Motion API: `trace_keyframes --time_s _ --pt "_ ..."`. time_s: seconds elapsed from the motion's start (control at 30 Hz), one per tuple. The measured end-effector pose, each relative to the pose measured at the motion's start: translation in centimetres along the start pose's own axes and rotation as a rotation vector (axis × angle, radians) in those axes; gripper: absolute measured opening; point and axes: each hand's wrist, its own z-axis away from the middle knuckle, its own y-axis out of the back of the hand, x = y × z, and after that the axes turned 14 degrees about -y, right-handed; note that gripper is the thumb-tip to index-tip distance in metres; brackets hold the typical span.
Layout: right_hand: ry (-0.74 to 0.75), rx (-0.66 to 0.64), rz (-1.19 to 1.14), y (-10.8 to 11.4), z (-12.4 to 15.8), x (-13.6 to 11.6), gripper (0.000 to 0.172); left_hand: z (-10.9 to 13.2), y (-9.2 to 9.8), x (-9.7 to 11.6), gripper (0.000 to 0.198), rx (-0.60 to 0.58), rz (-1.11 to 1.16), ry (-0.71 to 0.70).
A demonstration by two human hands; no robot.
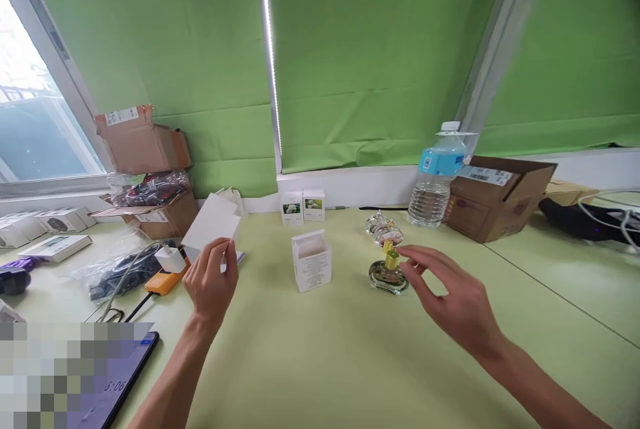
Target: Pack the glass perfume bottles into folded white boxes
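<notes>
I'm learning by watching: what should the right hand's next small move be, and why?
Probably to close the right hand gently on the gold cap of the nearest glass bottle. It is already right at the cap, though a firm grip can't be confirmed; the bottle stands upright on the table, and an open white box stands nearby.

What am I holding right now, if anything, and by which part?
It can't be told for sure: your right hand is at the gold cap of the nearest glass bottle, your left hand at the lower edge of the white card.
</notes>
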Motion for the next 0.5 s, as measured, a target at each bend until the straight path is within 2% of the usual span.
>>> trace_keyframes --time_s 0.07,0.13,0.23,0.3,0.33,0.4,0.5 --pt "0.032 -0.102 -0.085 -0.1 0.8 -1.0 0.022 0.0 1.0 1.7 0.007 0.163 0.102 -0.179" --pt "0.001 -0.27 -0.182 -0.4 1.7 -2.2 0.021 0.2 2.1 3.9 0.014 0.254 0.202 -0.36" --pt "-0.134 -0.61 -0.374 -1.0 3.2 -4.1 0.031 1.4 3.3 7.6 0.029 0.246 0.358 -0.604" --pt "-0.207 -0.779 -0.538 -1.6 4.1 -5.2 0.043 2.6 3.6 9.8 0.029 0.207 0.392 -0.763" --pt "-0.26 -0.821 -0.603 -2.0 4.5 -5.6 0.045 3.2 3.6 10.7 0.026 0.174 0.393 -0.821" --pt "-0.425 -0.816 -0.679 -2.9 5.2 -6.3 0.042 4.2 3.5 12.2 0.019 0.127 0.403 -0.869" --pt "-0.599 -0.837 -0.835 -4.0 5.4 -6.5 0.044 4.6 3.2 13.5 0.017 0.144 0.416 -0.888"
